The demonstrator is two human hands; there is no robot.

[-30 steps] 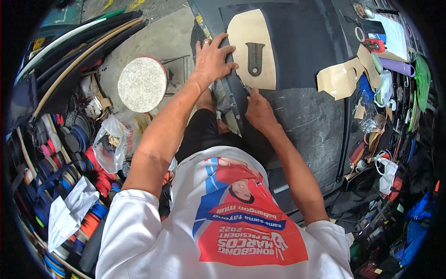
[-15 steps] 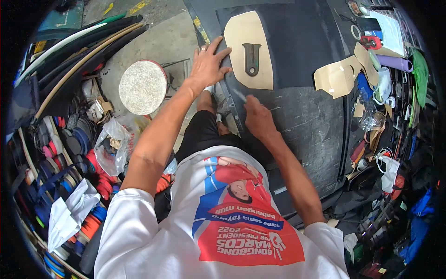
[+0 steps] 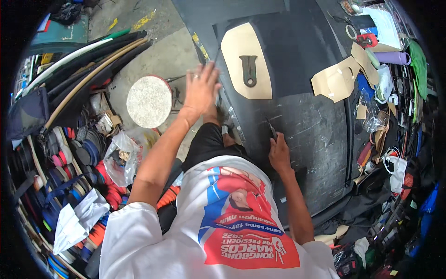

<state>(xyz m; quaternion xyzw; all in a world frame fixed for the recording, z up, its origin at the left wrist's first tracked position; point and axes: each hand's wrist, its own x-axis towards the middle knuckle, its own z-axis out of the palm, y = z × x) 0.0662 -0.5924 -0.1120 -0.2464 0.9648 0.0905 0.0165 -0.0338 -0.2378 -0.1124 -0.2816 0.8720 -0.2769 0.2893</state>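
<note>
My right hand [image 3: 279, 152] is closed around a slim, pointed silver tool [image 3: 272, 128] that looks like a knife, its tip toward the far side, over the dark worktable [image 3: 316, 135]. My left hand [image 3: 200, 88] is raised just off the table's left edge, fingers stretched out and slightly blurred, holding nothing. Beyond both hands, a tan cardboard pattern [image 3: 233, 49] with one curved side lies on a black sheet [image 3: 297, 56]. On the pattern rests a dark flat piece [image 3: 249, 76] with a flared end and a round hole.
More tan cardboard patterns [image 3: 332, 83] lie at the table's right. A round white-topped stool [image 3: 149, 102] stands at the left on concrete. Rolls of coloured strap [image 3: 83, 153] and a plastic bag [image 3: 121, 158] crowd the left; tape, cloth and tools fill the right side.
My left hand has lifted from the pattern's left edge and drawn back toward me. My right hand, with the tool, has moved nearer and to the right, away from the pattern.
</note>
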